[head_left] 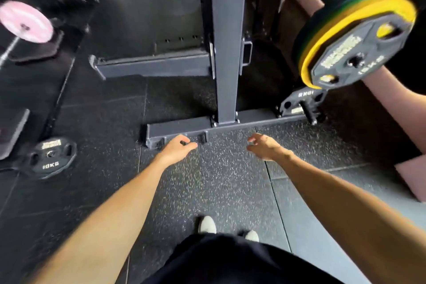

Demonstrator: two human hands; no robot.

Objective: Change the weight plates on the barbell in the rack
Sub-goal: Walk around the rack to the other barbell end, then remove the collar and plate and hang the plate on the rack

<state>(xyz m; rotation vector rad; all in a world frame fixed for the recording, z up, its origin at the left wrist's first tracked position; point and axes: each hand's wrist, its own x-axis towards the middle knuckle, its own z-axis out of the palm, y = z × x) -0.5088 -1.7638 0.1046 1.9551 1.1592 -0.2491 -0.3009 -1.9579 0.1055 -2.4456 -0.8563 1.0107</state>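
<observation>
Both hands hang empty, left hand point(178, 148) and right hand point(265, 147) loosely curled. Up right of them sits the barbell's black-and-yellow round plate stack point(356, 41); reaching for it seems next.

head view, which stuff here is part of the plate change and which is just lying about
Part of the job:
- black plate outermost on the loaded bar end
- yellow plate behind it
- rack upright
- both hands, left and right, holding nothing

Lying about:
- 10kg plate on the floor
- pink plate
</observation>
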